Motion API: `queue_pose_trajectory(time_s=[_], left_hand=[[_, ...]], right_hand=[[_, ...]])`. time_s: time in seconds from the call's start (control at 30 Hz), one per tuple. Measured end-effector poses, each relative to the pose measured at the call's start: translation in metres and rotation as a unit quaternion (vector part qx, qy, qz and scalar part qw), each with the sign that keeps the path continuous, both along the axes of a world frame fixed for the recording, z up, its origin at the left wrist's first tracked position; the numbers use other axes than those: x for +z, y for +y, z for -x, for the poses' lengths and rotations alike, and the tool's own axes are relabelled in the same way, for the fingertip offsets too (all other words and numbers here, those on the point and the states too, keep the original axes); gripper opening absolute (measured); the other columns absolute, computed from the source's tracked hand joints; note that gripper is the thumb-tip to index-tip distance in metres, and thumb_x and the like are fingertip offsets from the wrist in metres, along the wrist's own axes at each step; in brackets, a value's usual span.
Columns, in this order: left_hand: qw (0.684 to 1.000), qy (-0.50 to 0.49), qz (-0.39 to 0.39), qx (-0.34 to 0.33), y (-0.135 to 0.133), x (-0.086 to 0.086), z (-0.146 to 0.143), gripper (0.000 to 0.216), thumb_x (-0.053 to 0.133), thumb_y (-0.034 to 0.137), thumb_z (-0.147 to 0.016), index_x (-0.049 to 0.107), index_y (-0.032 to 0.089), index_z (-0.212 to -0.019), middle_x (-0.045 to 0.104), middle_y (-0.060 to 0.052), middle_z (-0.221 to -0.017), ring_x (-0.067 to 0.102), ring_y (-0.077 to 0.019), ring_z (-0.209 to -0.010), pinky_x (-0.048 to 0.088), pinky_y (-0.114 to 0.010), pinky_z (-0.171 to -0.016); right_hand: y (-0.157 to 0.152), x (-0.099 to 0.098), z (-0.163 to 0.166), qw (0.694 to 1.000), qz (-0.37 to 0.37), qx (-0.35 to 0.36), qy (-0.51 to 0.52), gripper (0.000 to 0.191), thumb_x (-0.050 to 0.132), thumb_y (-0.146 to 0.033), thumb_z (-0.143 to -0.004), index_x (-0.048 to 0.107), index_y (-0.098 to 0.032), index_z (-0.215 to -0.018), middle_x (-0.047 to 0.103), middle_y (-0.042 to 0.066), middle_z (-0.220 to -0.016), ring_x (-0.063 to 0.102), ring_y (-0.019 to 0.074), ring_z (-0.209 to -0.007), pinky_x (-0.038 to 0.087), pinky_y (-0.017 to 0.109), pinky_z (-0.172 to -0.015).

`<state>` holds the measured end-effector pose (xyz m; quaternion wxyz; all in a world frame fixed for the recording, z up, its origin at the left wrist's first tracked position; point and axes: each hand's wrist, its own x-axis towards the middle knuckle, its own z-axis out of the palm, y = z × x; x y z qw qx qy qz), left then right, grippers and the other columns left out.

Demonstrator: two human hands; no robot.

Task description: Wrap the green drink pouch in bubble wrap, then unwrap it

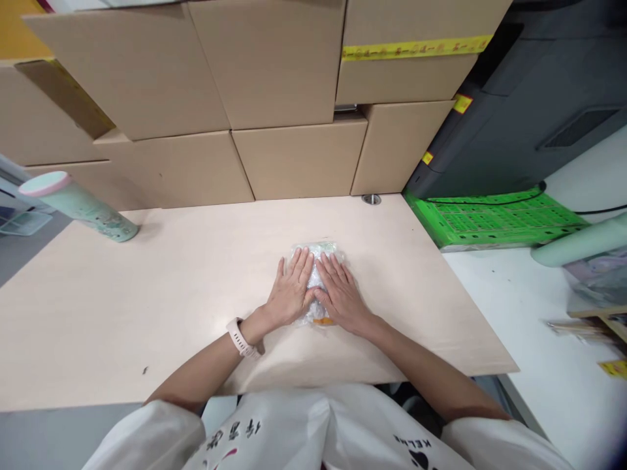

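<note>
A small package in clear bubble wrap [316,277] lies on the light wooden table [206,261] in front of me. An orange patch shows at its near edge. Flat on its left half rests my left hand [292,287], fingers stretched out and pointing away from me. My right hand [343,294] lies the same way on the right half, with the two thumbs meeting in the middle. Both palms cover much of the package, so what is inside cannot be made out. A pale pink watch band [241,338] circles my left wrist.
Cardboard boxes [298,163] are stacked along the table's back edge. A mint-green tumbler [81,205] with a pink lid stands at the left. To the right are a green plastic pallet [494,219], a dark grey machine [539,111] and a white surface [499,294].
</note>
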<state>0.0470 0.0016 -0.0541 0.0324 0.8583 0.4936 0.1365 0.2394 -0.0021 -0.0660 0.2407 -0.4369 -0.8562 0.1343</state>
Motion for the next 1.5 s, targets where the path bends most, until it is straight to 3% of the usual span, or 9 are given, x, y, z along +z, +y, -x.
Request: queue_pose_trajectory(time_s=[0.23, 0.37, 0.53, 0.63, 0.8, 0.87, 1.13, 1.33, 1.5], left_hand=[[0.993, -0.116, 0.006, 0.035, -0.018, 0.016, 0.003, 0.061, 0.042, 0.043, -0.101, 0.033, 0.016, -0.155, 0.03, -0.02, -0.163, 0.021, -0.0355, -0.153, 0.032, -0.059, -0.116], [0.977, -0.197, -0.031, 0.077, -0.035, 0.02, 0.005, 0.039, 0.05, 0.03, -0.097, 0.057, 0.019, -0.134, 0.057, -0.017, -0.134, 0.05, -0.0311, -0.125, 0.048, -0.05, -0.101], [0.937, -0.329, 0.047, 0.102, -0.037, 0.02, 0.003, 0.037, 0.057, 0.032, -0.093, 0.06, 0.021, -0.127, 0.059, -0.012, -0.119, 0.056, -0.025, -0.106, 0.051, -0.041, -0.09], [0.872, -0.457, 0.135, 0.11, -0.036, 0.021, 0.004, 0.046, 0.059, 0.044, -0.093, 0.055, 0.023, -0.134, 0.058, -0.01, -0.117, 0.058, -0.0206, -0.099, 0.053, -0.035, -0.082], [0.676, -0.66, 0.315, 0.091, -0.034, 0.025, 0.005, 0.064, 0.055, 0.064, -0.091, 0.047, 0.022, -0.139, 0.063, -0.008, -0.114, 0.064, -0.0194, -0.095, 0.054, -0.035, -0.085], [0.643, -0.682, 0.338, 0.085, -0.033, 0.028, 0.005, 0.062, 0.052, 0.066, -0.091, 0.052, 0.022, -0.134, 0.064, -0.01, -0.122, 0.064, -0.0209, -0.103, 0.053, -0.034, -0.086], [0.652, -0.692, 0.209, 0.228, -0.025, 0.034, 0.023, 0.065, 0.064, 0.045, -0.088, 0.04, 0.026, -0.145, 0.053, -0.01, -0.143, 0.058, -0.0215, -0.124, 0.052, -0.034, -0.098], [0.647, -0.698, 0.184, 0.244, -0.022, 0.032, 0.024, 0.05, 0.066, 0.044, -0.085, 0.055, 0.023, -0.128, 0.058, -0.009, -0.134, 0.059, -0.025, -0.122, 0.054, -0.038, -0.097], [0.678, -0.657, 0.12, 0.308, -0.021, 0.029, 0.03, 0.068, 0.062, 0.037, -0.086, 0.034, 0.028, -0.148, 0.036, -0.013, -0.157, 0.043, -0.0275, -0.141, 0.043, -0.045, -0.112]], right_hand=[[0.009, 0.019, -0.015, 0.951, 0.014, -0.213, 0.225, 0.036, 0.049, -0.047, -0.096, 0.065, -0.021, -0.116, 0.071, 0.012, -0.115, 0.066, 0.0254, -0.104, 0.052, 0.044, -0.093], [0.014, 0.023, -0.023, 0.95, 0.141, -0.239, 0.144, 0.025, 0.052, -0.043, -0.093, 0.066, -0.024, -0.1, 0.072, 0.001, -0.085, 0.065, 0.0188, -0.071, 0.051, 0.036, -0.074], [0.018, 0.028, -0.021, 0.951, 0.141, -0.197, 0.191, 0.028, 0.054, -0.034, -0.089, 0.066, -0.022, -0.111, 0.072, 0.003, -0.092, 0.063, 0.0164, -0.069, 0.05, 0.032, -0.069], [0.015, 0.05, -0.013, 0.952, 0.075, -0.16, 0.248, 0.024, 0.053, -0.03, -0.088, 0.07, -0.021, -0.103, 0.072, 0.005, -0.1, 0.064, 0.0176, -0.079, 0.05, 0.03, -0.069], [0.005, 0.105, 0.01, 0.968, -0.085, -0.031, 0.235, 0.028, 0.045, -0.015, -0.092, 0.071, -0.023, -0.083, 0.072, 0.004, -0.09, 0.065, 0.0171, -0.084, 0.049, 0.03, -0.072], [0.003, 0.121, 0.017, 0.971, -0.148, 0.003, 0.187, 0.031, 0.045, -0.01, -0.091, 0.069, -0.024, -0.079, 0.074, 0.001, -0.084, 0.064, 0.018, -0.084, 0.048, 0.033, -0.077], [0.009, 0.153, 0.008, 0.934, -0.337, -0.085, 0.084, 0.029, 0.048, -0.001, -0.083, 0.065, -0.023, -0.078, 0.073, 0.001, -0.084, 0.062, 0.0181, -0.079, 0.044, 0.033, -0.069], [0.02, 0.193, -0.002, 0.936, -0.268, -0.122, 0.191, 0.021, 0.049, -0.008, -0.085, 0.064, -0.021, -0.08, 0.063, 0.0, -0.081, 0.057, 0.0125, -0.065, 0.046, 0.028, -0.061], [0.047, 0.191, -0.041, 0.917, -0.213, -0.143, 0.306, 0.016, 0.047, -0.013, -0.092, 0.06, -0.021, -0.091, 0.054, -0.003, -0.072, 0.046, 0.008, -0.053, 0.04, 0.025, -0.053]])
